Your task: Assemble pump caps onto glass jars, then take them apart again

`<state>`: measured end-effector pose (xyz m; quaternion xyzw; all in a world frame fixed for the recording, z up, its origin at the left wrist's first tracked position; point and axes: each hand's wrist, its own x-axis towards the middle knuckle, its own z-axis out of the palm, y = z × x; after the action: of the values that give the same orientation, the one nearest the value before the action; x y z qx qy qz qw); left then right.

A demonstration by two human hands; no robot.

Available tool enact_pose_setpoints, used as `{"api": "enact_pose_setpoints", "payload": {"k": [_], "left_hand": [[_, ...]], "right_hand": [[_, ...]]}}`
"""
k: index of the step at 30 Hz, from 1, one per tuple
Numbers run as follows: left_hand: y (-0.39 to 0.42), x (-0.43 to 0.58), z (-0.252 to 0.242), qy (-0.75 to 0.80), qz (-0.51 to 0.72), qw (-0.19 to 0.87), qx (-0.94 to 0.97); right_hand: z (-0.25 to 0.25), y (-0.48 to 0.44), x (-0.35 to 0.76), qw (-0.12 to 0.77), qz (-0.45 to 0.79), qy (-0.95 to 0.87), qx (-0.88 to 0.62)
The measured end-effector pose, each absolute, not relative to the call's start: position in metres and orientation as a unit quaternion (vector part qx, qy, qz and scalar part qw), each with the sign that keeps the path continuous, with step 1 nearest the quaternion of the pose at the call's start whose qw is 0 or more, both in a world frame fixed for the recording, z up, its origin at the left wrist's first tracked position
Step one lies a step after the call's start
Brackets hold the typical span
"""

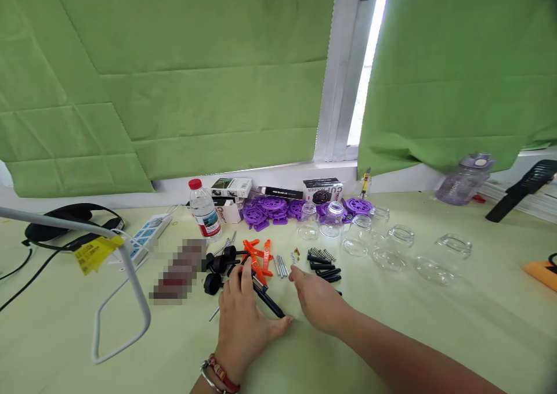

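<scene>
My left hand (243, 318) spans a slim black part (270, 302), with the thumb at its lower end and the fingers at its upper end. Reaching in from the right, my right hand (319, 301) has its fingers pressed together beside a small spring (293, 258); what they hold, if anything, is hidden. Orange plastic parts (267, 257) lie just beyond my left fingers, and round black pieces (212, 284) are left of them. Metal pins (282, 266) lie between the hands. Black tubes (328, 273) and a pile of springs (322, 254) are beyond my right hand.
Clear glass jars (357, 235) stand at the right. Purple parts (272, 206) and boxes (322, 191) line the back. A red-capped bottle (205, 211), a power strip (150, 237) and a white metal frame (141, 307) are at the left. A lidded bottle (465, 179) stands far right.
</scene>
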<state>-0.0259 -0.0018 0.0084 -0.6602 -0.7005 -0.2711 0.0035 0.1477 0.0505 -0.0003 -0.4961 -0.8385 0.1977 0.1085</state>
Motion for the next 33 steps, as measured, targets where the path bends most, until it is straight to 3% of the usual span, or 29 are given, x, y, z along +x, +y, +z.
{"api": "enact_pose_setpoints", "payload": {"k": [6, 14, 23, 33], "left_hand": [[-0.003, -0.025, 0.006, -0.702, -0.264, -0.003, -0.661], [-0.003, -0.023, 0.003, -0.698, -0.259, 0.002, -0.668], [-0.001, -0.021, 0.003, -0.699, -0.246, 0.005, -0.672], [-0.002, -0.021, 0.004, -0.721, -0.247, -0.022, -0.647]], "right_hand": [[-0.023, 0.03, 0.194, 0.076, 0.128, -0.891, -0.429], [-0.043, 0.055, 0.239, 0.176, -0.038, -0.916, -0.359], [-0.026, 0.083, 0.231, 0.287, 0.007, -0.844, -0.453], [-0.042, 0.127, 0.216, 0.199, 0.09, -0.852, -0.477]]}}
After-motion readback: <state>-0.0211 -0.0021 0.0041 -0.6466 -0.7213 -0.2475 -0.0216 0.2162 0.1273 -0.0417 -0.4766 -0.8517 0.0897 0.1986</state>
